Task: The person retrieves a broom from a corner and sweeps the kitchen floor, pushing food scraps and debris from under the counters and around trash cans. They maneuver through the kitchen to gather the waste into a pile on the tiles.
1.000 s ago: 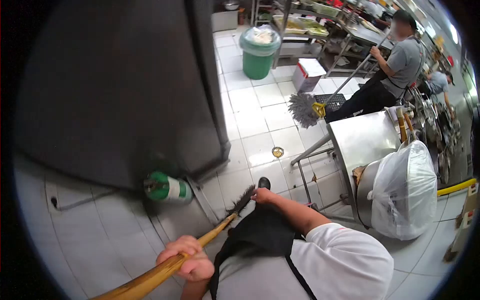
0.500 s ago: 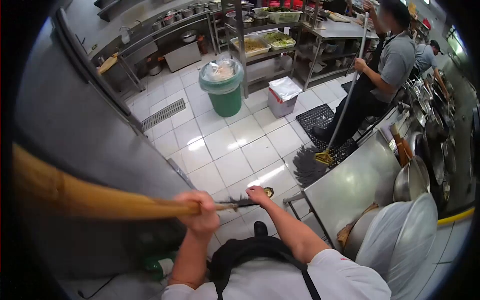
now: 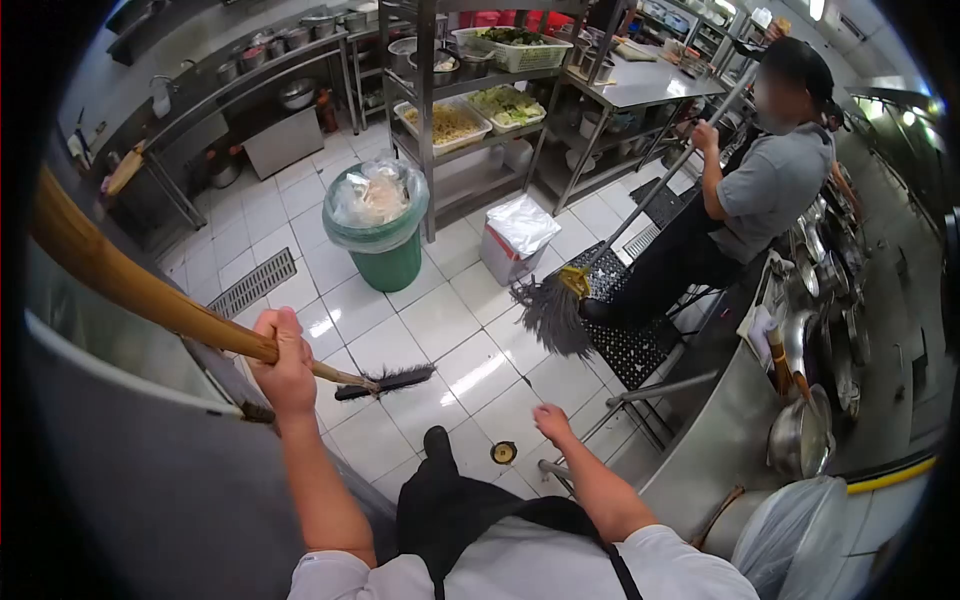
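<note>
My left hand (image 3: 284, 365) is wrapped round the wooden handle (image 3: 150, 285) of a long floor brush. The handle passes close to the camera at the left edge. Its dark bristled head (image 3: 386, 382) rests on or just above the white tiles in front of me. Over the floor on the right, my right hand (image 3: 552, 425) hangs with its fingers curled and nothing visible in it. A small round floor drain (image 3: 504, 453) lies just below that hand.
A person (image 3: 770, 150) ahead on the right holds a mop (image 3: 558, 310), its head on the floor by a black mat (image 3: 640, 340). A green bin (image 3: 388, 262) and a foil-topped box (image 3: 518, 240) stand ahead. A steel counter (image 3: 690, 440) is right, a metal panel (image 3: 150, 450) left.
My view has swung to the right. The brush head now shows fully on the floor, and my hands have moved apart. The co-worker's mop has shifted away from the counter toward the box.
</note>
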`<state>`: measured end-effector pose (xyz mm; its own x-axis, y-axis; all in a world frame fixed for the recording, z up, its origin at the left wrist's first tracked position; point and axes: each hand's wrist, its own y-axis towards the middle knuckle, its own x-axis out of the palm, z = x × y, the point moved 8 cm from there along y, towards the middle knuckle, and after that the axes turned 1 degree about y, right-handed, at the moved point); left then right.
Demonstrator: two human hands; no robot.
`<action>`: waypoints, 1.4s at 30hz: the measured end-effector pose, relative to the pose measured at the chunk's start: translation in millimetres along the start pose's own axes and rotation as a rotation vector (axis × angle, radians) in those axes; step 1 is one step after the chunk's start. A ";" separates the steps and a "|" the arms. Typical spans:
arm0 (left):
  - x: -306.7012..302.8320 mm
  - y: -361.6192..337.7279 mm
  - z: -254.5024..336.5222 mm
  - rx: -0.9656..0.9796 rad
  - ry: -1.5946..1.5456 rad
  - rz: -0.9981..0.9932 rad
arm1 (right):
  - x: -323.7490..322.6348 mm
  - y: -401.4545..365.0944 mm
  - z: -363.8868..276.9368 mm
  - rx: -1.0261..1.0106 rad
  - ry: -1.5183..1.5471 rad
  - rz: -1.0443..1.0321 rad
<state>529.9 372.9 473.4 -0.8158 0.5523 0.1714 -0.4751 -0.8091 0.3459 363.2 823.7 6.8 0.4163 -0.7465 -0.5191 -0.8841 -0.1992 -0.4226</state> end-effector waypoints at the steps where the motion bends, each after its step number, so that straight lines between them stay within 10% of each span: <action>1: -3.9 18.5 -23.9 -0.033 0.014 -0.011 | -0.3 6.8 35.7 0.065 -0.058 0.010; 6: -34.7 122.2 -87.3 -0.036 0.058 0.036 | 8.5 -23.1 108.6 0.235 -0.084 0.001; 10: -53.7 196.3 -89.5 0.063 0.109 0.088 | 34.3 -86.4 45.1 0.646 0.119 -0.208; 16: -103.4 328.0 -129.4 0.069 0.118 0.081 | 110.0 -15.4 41.0 0.460 -0.393 -0.677; 19: -130.7 391.2 -148.8 0.125 0.161 0.072 | 159.3 81.6 -3.0 0.015 -0.744 -0.919; 21: -148.4 429.1 -152.4 0.142 0.181 0.069 | 205.4 196.1 -92.8 -0.294 -0.922 -0.771; 22: -157.8 447.3 -150.5 0.148 0.196 0.076 | 198.2 247.0 -168.9 0.269 -0.284 -0.479; 23: -167.5 465.0 -148.5 0.155 0.213 0.088 | 221.5 292.5 -245.3 0.276 -0.075 -0.529; 32: -243.1 667.7 -294.8 -0.329 0.491 0.021 | 399.6 374.9 -930.6 -0.612 0.423 -0.938; 37: -135.5 725.0 -397.6 -0.479 0.665 -0.600 | 392.6 347.3 -1095.2 -0.688 1.220 -0.884; 42: -58.6 696.7 -464.2 -0.420 0.645 -1.279 | 284.8 326.8 -1138.9 -1.104 1.326 -0.889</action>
<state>93.6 -316.4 276.2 0.2675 0.8233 -0.5006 -0.9293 0.0831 -0.3598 -48.7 -177.0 567.0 0.8182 -0.0475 0.5729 -0.4874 -0.5858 0.6475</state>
